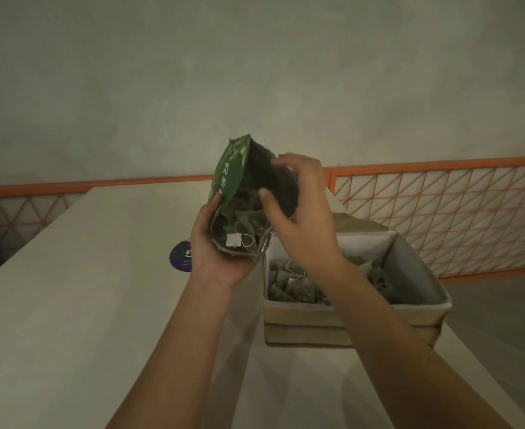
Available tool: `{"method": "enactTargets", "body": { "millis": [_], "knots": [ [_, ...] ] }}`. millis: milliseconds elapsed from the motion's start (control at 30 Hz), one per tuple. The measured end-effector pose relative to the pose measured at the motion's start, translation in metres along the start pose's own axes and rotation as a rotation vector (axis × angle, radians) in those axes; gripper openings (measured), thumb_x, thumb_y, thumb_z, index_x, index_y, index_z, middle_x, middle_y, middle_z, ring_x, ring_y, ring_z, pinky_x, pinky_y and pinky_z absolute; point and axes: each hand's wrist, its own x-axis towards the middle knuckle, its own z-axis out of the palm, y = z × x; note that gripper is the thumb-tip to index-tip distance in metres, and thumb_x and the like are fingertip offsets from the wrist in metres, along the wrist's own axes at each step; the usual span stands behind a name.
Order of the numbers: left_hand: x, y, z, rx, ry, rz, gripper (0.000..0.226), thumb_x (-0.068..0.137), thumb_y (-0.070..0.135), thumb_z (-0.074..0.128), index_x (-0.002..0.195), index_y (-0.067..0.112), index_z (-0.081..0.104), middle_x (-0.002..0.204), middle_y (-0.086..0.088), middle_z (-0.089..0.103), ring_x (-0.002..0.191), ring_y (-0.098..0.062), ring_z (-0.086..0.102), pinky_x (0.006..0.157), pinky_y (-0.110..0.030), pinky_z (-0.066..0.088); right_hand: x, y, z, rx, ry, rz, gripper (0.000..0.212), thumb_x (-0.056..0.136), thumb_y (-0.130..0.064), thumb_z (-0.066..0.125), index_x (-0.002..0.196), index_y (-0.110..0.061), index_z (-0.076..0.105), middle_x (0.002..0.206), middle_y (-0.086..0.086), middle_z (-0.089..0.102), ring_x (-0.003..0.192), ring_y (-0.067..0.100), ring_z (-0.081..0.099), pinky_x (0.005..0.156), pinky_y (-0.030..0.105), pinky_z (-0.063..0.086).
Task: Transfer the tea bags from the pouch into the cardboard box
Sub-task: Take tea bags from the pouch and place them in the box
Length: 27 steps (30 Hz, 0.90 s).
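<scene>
A green pouch [228,174] is held up above the table, its open mouth turned toward me. Inside the mouth lie tea bags [244,226], one with a white paper tag on a string. My left hand [214,246] grips the pouch's open end from below and the left. My right hand [298,212] holds the pouch's dark far side, thumb curled over its edge. Down to the right stands the cardboard box [341,329] with a pale lining, and several tea bags [292,286] lie in it. My right forearm crosses over the box.
A round purple sticker [180,258] lies on the pale table [84,289] just left of my left hand. An orange-framed lattice railing [440,218] runs behind the table, with a plain wall above it. The table's right edge runs close beside the box.
</scene>
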Motion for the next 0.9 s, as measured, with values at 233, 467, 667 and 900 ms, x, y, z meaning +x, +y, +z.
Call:
{"method": "enactTargets", "body": {
  "millis": [233, 467, 667, 900],
  "knots": [
    [0.001, -0.003, -0.002, -0.038, 0.028, 0.056, 0.060, 0.091, 0.045, 0.058, 0.143, 0.014, 0.057, 0.144, -0.009, 0.059, 0.131, -0.027, 0.058, 0.105, -0.035, 0.048, -0.017, 0.010, 0.004, -0.383, -0.179, 0.214, 0.035, 0.079, -0.047, 0.071, 0.108, -0.028, 0.071, 0.135, 0.005, 0.038, 0.123, 0.025, 0.037, 0.103, 0.034, 0.040],
    [-0.001, -0.009, 0.002, -0.071, 0.024, 0.069, 0.054, 0.094, 0.045, 0.054, 0.139, 0.015, 0.061, 0.136, -0.010, 0.064, 0.108, -0.027, 0.067, 0.090, -0.034, 0.058, -0.009, 0.009, -0.005, -0.373, -0.187, 0.280, 0.010, 0.081, -0.032, 0.072, 0.091, -0.029, 0.073, 0.123, 0.001, 0.050, 0.117, 0.021, 0.038, 0.097, 0.032, 0.039],
    [-0.004, -0.013, 0.000, -0.084, 0.013, 0.081, 0.046, 0.093, 0.043, 0.056, 0.127, 0.016, 0.069, 0.125, -0.012, 0.070, 0.108, -0.032, 0.069, 0.078, -0.038, 0.061, 0.003, -0.002, -0.030, -0.081, 0.033, 0.295, 0.005, 0.083, -0.033, 0.073, 0.086, -0.028, 0.071, 0.117, -0.010, 0.054, 0.117, 0.006, 0.048, 0.092, 0.021, 0.041],
    [-0.007, -0.014, 0.001, -0.107, 0.021, 0.082, 0.051, 0.092, 0.041, 0.059, 0.139, 0.021, 0.061, 0.140, -0.003, 0.063, 0.117, -0.029, 0.064, 0.075, -0.038, 0.061, -0.005, -0.011, -0.057, 0.242, 0.196, 0.364, 0.014, 0.092, -0.024, 0.065, 0.096, -0.012, 0.060, 0.095, 0.007, 0.071, 0.088, 0.022, 0.070, 0.080, 0.044, 0.059]
  ]
}}
